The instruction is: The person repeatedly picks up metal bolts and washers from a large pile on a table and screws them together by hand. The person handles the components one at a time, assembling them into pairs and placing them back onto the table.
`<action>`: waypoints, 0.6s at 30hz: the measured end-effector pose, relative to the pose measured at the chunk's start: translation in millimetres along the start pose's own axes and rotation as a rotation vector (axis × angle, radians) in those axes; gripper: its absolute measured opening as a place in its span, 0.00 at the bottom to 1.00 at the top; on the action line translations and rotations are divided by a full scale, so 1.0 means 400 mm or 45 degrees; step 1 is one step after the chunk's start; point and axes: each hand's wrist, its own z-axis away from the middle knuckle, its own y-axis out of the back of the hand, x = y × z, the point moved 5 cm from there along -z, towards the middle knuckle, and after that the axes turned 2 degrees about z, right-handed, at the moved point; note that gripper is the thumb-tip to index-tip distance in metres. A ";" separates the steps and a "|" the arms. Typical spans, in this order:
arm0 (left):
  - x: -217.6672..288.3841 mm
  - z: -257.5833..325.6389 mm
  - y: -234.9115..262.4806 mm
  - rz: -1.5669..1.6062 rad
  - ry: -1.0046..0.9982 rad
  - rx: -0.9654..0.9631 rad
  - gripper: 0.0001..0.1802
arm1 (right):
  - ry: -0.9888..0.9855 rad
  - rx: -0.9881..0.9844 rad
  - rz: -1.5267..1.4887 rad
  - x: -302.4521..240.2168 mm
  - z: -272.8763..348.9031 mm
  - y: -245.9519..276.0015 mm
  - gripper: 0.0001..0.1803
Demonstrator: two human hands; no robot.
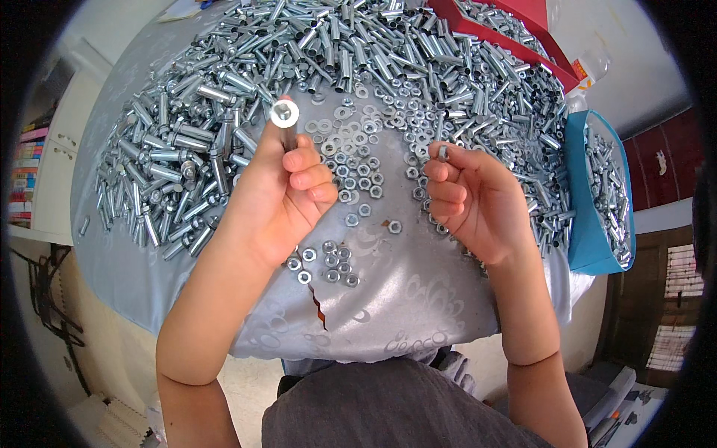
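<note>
Upright in my left hand (pixel 272 201) is a sleeve anchor bolt (pixel 288 136) with a washer (pixel 284 113) on its top end. My fingers are wrapped round its shank. Between the thumb and fingertips of my right hand (pixel 478 198) is a small hex nut (pixel 443 154), held apart from the bolt. Flat washers (pixel 342 140) and hex nuts (pixel 364 170) lie on the cloth between my hands. Several more nuts (pixel 331 260) sit nearer to me, beside my left wrist.
Assembled anchor bolts (pixel 164 172) are heaped at left. Loose metal sleeves (pixel 358 48) spread across the back and right. A red box (pixel 560 67) stands at the back right, a blue box (pixel 586 201) at the right edge. The grey tablecloth (pixel 388 299) has a tear near its front.
</note>
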 end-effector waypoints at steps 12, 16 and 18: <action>0.042 0.013 -0.036 -0.477 -0.440 0.041 0.24 | 0.238 0.097 0.347 -0.038 0.006 0.005 0.11; 0.034 0.014 -0.057 -0.704 -0.396 0.101 0.26 | 0.592 0.410 1.480 -0.061 0.021 -0.002 0.09; 0.020 0.013 -0.056 -0.732 -0.349 0.085 0.26 | 0.692 0.509 1.771 -0.054 0.021 -0.017 0.07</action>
